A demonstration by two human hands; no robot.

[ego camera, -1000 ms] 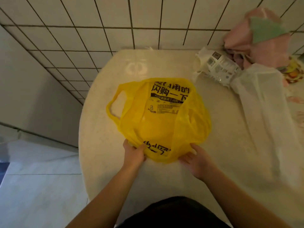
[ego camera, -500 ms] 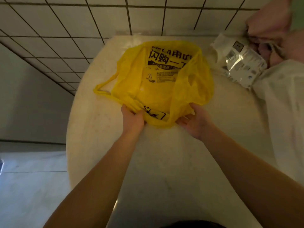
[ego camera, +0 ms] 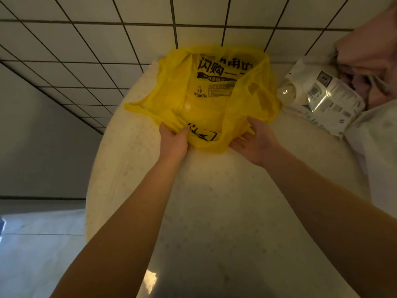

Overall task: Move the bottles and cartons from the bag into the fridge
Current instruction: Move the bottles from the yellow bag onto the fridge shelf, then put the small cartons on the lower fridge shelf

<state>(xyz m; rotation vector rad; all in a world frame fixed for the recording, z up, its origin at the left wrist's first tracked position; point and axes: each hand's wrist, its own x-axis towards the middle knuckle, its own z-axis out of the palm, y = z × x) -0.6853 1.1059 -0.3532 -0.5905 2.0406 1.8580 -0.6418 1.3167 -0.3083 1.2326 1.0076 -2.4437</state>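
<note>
A yellow bag (ego camera: pixel 214 100) on the bench (ego camera: pixel 214 201) is gripped at its near rim, left hand (ego camera: pixel 173 141) pinched shut on the plastic, right hand (ego camera: pixel 254 140) loosely closed on it. No bottles or cartons are seen removed; unloading appears unstarted.

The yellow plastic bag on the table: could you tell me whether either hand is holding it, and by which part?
Both hold the yellow plastic bag: the left hand pinches its near rim, the right hand grips the near right edge.
</note>
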